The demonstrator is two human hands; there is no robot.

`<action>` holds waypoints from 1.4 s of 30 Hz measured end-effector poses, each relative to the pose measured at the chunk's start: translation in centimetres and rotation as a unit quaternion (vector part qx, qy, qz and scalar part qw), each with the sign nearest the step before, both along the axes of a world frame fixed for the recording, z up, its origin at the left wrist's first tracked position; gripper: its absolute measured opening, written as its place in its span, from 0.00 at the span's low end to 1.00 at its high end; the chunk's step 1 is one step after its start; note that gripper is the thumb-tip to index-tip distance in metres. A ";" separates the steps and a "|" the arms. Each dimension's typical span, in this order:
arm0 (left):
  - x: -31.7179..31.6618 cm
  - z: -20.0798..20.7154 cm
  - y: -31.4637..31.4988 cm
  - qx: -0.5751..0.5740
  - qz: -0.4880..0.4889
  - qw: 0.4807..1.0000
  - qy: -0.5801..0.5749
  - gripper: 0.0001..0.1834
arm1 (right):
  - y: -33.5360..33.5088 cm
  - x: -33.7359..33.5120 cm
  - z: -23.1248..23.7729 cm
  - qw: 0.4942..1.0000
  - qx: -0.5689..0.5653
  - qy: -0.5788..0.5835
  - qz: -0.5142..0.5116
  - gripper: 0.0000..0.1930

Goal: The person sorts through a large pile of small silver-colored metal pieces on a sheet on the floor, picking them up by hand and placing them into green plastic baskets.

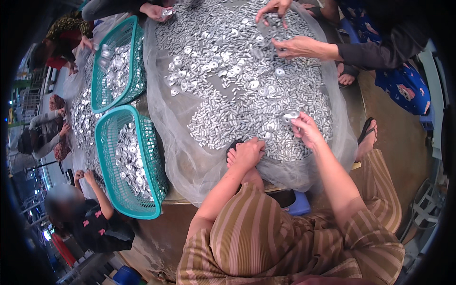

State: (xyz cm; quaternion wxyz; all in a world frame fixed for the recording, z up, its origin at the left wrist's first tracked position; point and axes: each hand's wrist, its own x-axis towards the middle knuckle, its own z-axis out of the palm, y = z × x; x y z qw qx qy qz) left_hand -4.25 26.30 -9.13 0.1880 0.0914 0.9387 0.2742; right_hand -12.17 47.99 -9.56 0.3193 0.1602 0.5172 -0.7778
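Note:
My right hand (307, 130) pinches a round silver metal disc (290, 114) by its edge, just above the pile of small silver cylinders (213, 121). Lower and to the left, my left hand (250, 153) is closed, fingertips pressed together at the near edge of the pile. What those fingers hold, if anything, is too small to make out. Other discs (236, 70) with raised centres lie scattered over the cylinders. Beneath everything spreads a sheer whitish mesh sheet (183, 164), bunched up along its edges.
Two teal plastic baskets (154, 210) of silver discs stand to the left. Across the pile, a co-worker's hands (299, 47) handle pieces; another's hand (156, 12) holds a disc at the far edge. More people sit around a second pile at left. My sandalled foot (368, 137) is at right.

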 end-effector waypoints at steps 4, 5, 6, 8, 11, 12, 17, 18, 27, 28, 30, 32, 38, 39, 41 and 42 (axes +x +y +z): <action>-0.9 -3.3 -1.8 0.324 0.107 0.938 -0.058 0.08 | 1.6 -0.1 1.1 0.992 -0.101 -0.069 -0.044 0.13; -1.9 -2.1 -1.1 0.526 0.197 0.812 -0.157 0.10 | 2.5 0.0 0.5 0.990 -0.112 -0.074 -0.039 0.14; -2.9 -0.5 -1.0 0.550 0.244 0.771 -0.208 0.11 | 3.1 0.1 0.1 0.989 -0.125 -0.078 -0.031 0.16; -4.2 -0.4 -1.0 0.474 0.270 0.805 -0.233 0.10 | 3.9 0.1 -0.2 0.997 -0.046 -0.060 -0.005 0.15; -5.1 -0.1 0.0 0.176 0.071 0.982 0.008 0.15 | 4.4 -0.2 -0.4 0.978 0.184 -0.006 0.099 0.10; -5.1 -0.1 0.5 0.118 0.056 0.990 0.051 0.17 | 4.6 -0.2 -0.8 0.959 0.252 0.026 0.126 0.10; -5.5 -0.2 1.6 0.038 0.050 0.991 0.115 0.17 | 5.7 -0.9 -1.3 0.875 0.448 0.070 0.169 0.11; -5.6 -0.2 1.6 0.049 0.058 0.991 0.107 0.15 | 5.9 -0.9 -1.4 0.865 0.469 0.063 0.165 0.11; -6.6 0.1 -3.2 0.553 0.353 0.721 -0.222 0.03 | 7.4 -0.3 -1.2 0.939 0.310 0.083 0.125 0.08; -6.3 0.5 -3.0 0.605 0.361 0.678 -0.211 0.04 | 7.8 -0.2 -1.2 0.943 0.292 0.075 0.140 0.08; -6.1 1.0 -3.2 0.574 0.373 0.700 -0.206 0.02 | 6.9 -0.4 -0.5 0.958 0.244 0.068 0.137 0.09; -5.5 -0.3 -3.3 0.401 0.307 0.853 -0.131 0.08 | 6.3 -0.3 0.8 0.975 0.194 0.063 0.094 0.10; -3.2 -0.7 -3.0 0.021 0.144 0.985 0.089 0.12 | 6.0 -0.4 1.7 0.999 0.033 0.008 -0.001 0.06; -3.1 -1.2 -3.3 0.039 0.156 0.985 0.061 0.13 | 5.9 -0.4 1.9 1.000 0.023 0.007 0.002 0.04; -3.0 -1.8 -2.9 0.109 0.158 0.981 0.034 0.14 | 6.7 -0.3 -0.4 0.981 0.183 0.033 0.057 0.05; -3.1 -2.0 -2.6 0.157 0.152 0.975 0.038 0.15 | 6.7 -0.3 -1.1 0.961 0.260 0.045 0.085 0.07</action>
